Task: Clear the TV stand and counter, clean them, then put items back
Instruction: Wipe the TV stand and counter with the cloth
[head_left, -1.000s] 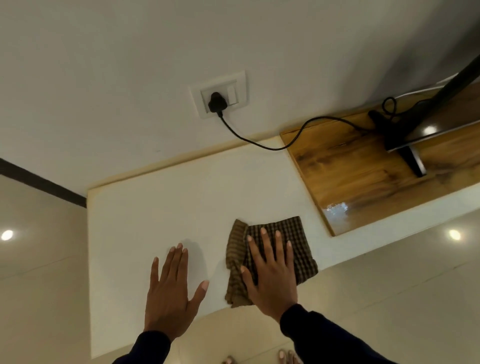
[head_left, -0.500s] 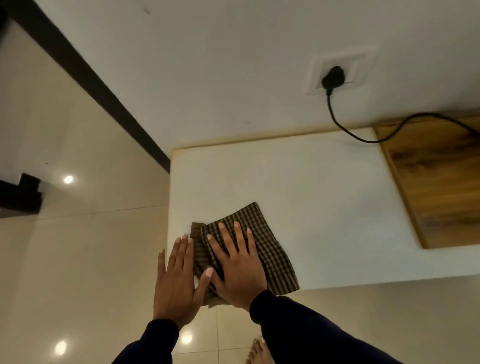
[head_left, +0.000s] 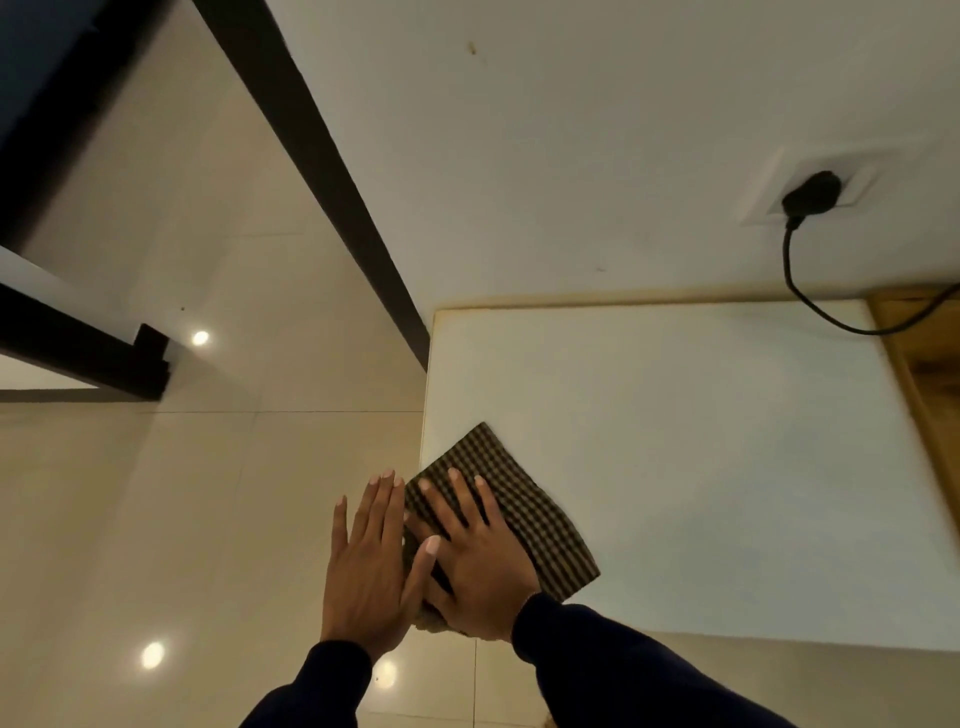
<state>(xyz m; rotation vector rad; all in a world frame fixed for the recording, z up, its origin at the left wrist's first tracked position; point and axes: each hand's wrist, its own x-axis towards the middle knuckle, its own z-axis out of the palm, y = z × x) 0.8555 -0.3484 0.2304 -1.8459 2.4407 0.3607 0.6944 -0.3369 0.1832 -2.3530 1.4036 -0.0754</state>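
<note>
We judge ourselves mid-clean: the white stone desk (head_left: 675, 441) at the right of the frame carries only the brown checked cloth (head_left: 524, 512) at its lower-left corner, with nothing put back. Our right hand (head_left: 475, 564) presses flat on the cloth, our left hand (head_left: 366, 561) lies open beside it, thumb touching.

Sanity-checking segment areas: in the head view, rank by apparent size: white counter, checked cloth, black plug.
1. white counter, largest by far.
2. checked cloth, partly hidden under the right hand.
3. black plug, smallest, though it sits farther from the camera, so true size is unsure.
</note>
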